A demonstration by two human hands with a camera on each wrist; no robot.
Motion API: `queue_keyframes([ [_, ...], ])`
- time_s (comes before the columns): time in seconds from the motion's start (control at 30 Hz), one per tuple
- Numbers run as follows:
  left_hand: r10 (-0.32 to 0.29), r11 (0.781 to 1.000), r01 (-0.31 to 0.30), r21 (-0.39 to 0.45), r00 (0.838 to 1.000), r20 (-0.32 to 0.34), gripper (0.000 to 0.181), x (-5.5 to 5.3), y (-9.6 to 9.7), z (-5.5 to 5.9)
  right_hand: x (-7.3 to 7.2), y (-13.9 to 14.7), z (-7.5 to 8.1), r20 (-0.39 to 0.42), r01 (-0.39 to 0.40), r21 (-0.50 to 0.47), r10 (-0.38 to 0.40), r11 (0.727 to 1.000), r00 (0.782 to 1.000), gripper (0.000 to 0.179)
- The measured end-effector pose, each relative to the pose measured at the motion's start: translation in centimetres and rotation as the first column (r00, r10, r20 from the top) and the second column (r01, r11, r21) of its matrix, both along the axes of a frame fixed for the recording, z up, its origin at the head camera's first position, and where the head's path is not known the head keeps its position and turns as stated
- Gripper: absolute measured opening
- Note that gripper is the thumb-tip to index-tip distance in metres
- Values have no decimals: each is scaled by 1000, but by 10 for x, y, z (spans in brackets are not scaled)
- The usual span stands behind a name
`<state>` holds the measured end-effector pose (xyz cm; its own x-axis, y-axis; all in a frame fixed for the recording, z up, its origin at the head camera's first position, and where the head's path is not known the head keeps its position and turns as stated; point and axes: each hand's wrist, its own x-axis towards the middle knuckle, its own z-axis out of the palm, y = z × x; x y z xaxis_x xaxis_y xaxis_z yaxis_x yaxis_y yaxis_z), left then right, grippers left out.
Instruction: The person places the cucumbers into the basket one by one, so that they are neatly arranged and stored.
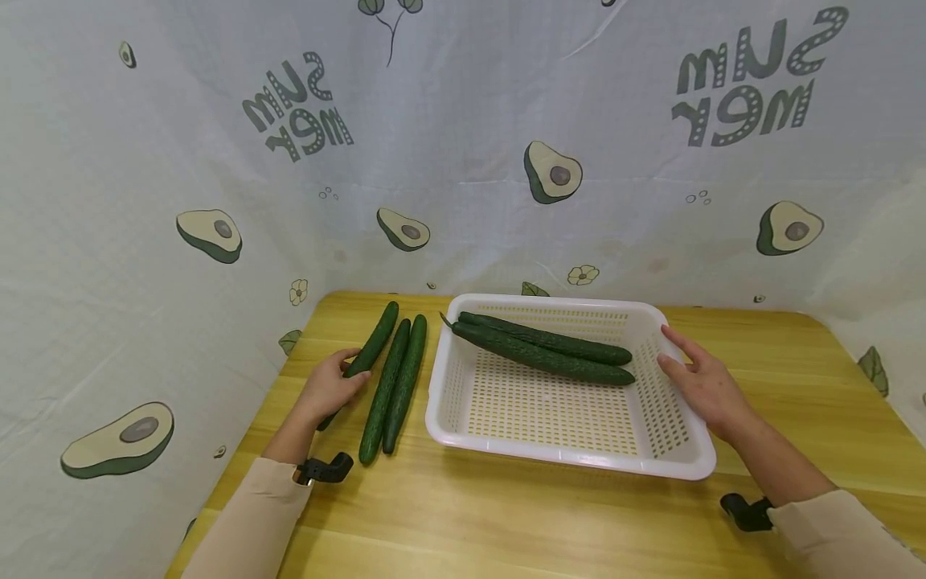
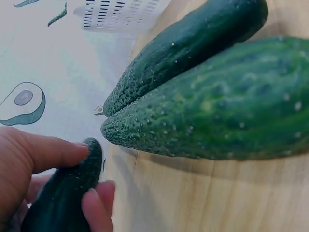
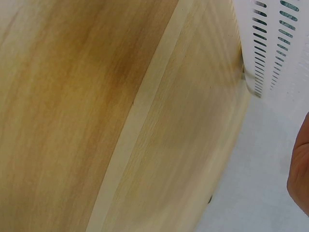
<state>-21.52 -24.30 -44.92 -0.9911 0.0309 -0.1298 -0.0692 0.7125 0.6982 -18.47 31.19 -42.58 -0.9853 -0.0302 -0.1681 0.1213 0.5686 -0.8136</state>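
Note:
My left hand [image 1: 333, 390] grips a dark green cucumber [image 1: 378, 338] near the table's left side. In the left wrist view, thumb and fingers close around that cucumber [image 2: 63, 198]. Just right of it, two more cucumbers, one on the left [image 1: 386, 390] and one on the right [image 1: 407, 382], lie side by side on the wood. A white plastic basket [image 1: 550, 460] with slotted walls holds two long cucumbers, the front one [image 1: 535, 354] and the back one [image 1: 550, 336]. At the basket's right rim, my right hand [image 1: 712, 394] holds on, its thumb over the edge.
The wooden table [image 1: 506, 531] runs up to a hanging curtain [image 1: 463, 161] printed with avocados. Stems of the basket's cucumbers stick out over its left rim. A black camera mount [image 1: 325, 468] sits on the left wrist, another [image 1: 747, 512] on the right.

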Motion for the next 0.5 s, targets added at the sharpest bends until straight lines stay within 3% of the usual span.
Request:
queue_keyframes([
  [0.27,-5,998,11,65,996,-89,62,-1,4,3,0,1,-1,2,-10,-15,10,1000,1000,71],
  [0.5,-25,996,41,76,980,-196,62,1,13,11,1,1,0,-1,-10,-23,10,1000,1000,72],
])
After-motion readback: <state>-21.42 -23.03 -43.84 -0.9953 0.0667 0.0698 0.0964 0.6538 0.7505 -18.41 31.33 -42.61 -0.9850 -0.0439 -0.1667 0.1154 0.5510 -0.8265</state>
